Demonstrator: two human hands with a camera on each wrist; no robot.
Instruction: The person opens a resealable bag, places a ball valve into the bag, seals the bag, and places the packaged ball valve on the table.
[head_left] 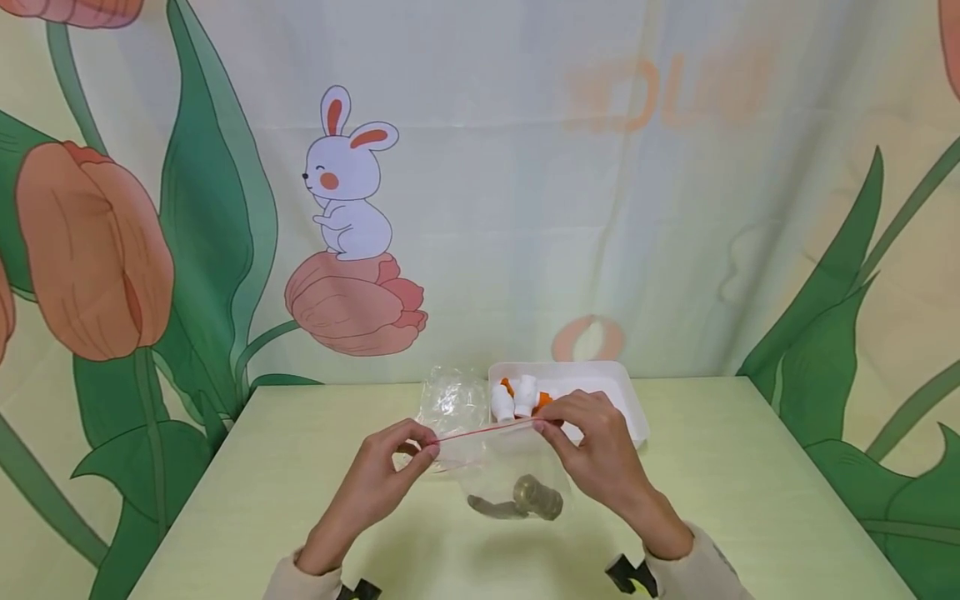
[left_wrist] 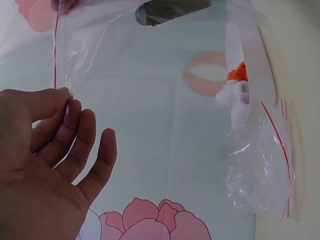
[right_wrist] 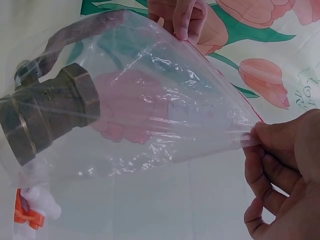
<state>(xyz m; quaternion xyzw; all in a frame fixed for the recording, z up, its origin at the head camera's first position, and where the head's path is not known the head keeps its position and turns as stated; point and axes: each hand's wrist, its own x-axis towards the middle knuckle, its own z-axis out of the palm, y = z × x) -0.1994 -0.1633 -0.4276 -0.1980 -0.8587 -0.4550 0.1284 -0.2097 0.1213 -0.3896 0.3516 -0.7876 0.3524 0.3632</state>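
A clear zip bag (head_left: pixel 487 467) with a red seal line hangs stretched between both hands above the table. My left hand (head_left: pixel 386 471) pinches its upper left corner between thumb and index finger. At the opposite corner, my right hand (head_left: pixel 600 450) pinches the same edge; in the right wrist view the right thumb (right_wrist: pixel 275 132) presses on the film. Inside the bag, at its bottom, lies a brass-coloured ball valve (right_wrist: pixel 50 110) with a long lever handle (right_wrist: pixel 75 37). The left wrist view shows the other left fingers (left_wrist: pixel 102 160) spread loosely away from the film.
Behind the bag stands a white tray (head_left: pixel 630 404), with white plastic taps (head_left: pixel 527 393) with orange handles at its left end. Another clear zip bag (head_left: pixel 453 396) lies left of the tray. A printed curtain (head_left: pixel 510 208) hangs behind the pale green table (head_left: pixel 247 500).
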